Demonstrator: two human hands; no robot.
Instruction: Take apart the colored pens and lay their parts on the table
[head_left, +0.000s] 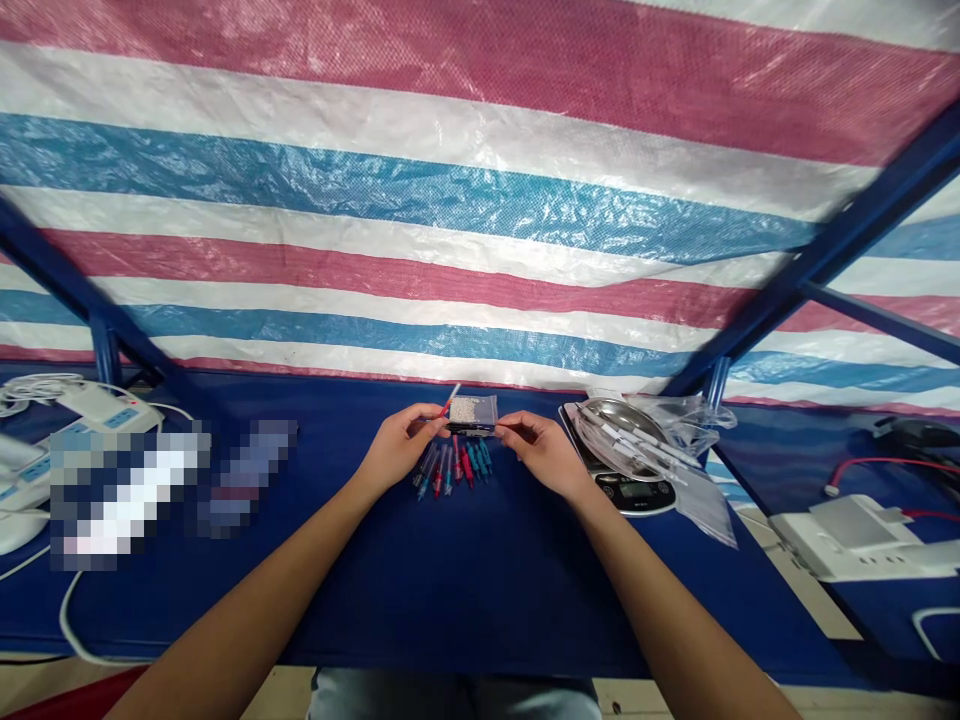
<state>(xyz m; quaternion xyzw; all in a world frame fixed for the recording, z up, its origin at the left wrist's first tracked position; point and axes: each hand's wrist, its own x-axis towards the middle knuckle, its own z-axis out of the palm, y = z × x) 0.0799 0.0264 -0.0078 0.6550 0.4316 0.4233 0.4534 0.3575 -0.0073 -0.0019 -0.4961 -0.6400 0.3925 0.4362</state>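
My left hand point(403, 444) is closed in a pinch around a slim red-and-white pen point(451, 401), its tip pointing up and away. Beside those fingers sits a small clear bag point(475, 409) of pale granules, above a dark flat item point(472, 431) too small to make out. My right hand point(545, 450) pinches the lower right corner of the bag. Just nearer to me, several pens point(452, 466) in red, teal and clear plastic lie in a row on the blue table point(480, 570).
On the right, a kitchen scale point(636, 494) carries a metal bowl point(624, 430) with clear plastic bags and white sticks. White power strips stand far left point(112, 408) and far right point(862, 540). Blue metal braces point(795, 265) and a striped sheet point(450, 210) bound the back.
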